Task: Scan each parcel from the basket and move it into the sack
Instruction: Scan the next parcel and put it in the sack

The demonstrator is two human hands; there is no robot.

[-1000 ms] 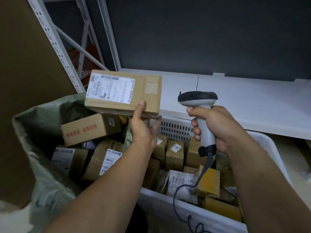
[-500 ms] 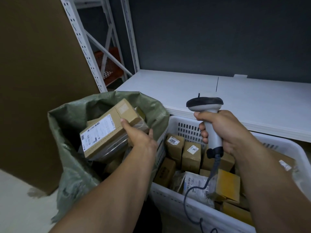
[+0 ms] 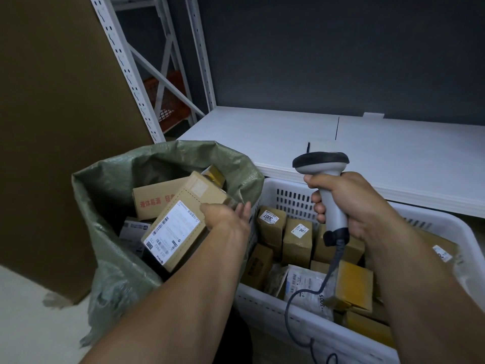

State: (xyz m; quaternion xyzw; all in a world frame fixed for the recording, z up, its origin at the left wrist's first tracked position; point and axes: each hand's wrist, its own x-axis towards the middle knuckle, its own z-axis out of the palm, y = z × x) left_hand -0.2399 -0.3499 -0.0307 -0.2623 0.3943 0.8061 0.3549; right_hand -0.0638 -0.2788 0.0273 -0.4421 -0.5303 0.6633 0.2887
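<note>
Parcel going into the sack!
Left hand (image 3: 225, 216), fingers spread, is at the box (image 3: 181, 222) tilted inside the sack (image 3: 110, 258); right hand (image 3: 349, 206) clamps the scanner (image 3: 321, 164). Box looks stiff, light; best gripped across its short edges.

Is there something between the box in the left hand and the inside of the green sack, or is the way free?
Nothing visible blocks it. The labelled box is already inside the mouth of the green sack, lying tilted on other parcels there, with the left hand at its right edge. The right hand holds the scanner over the basket.
</note>
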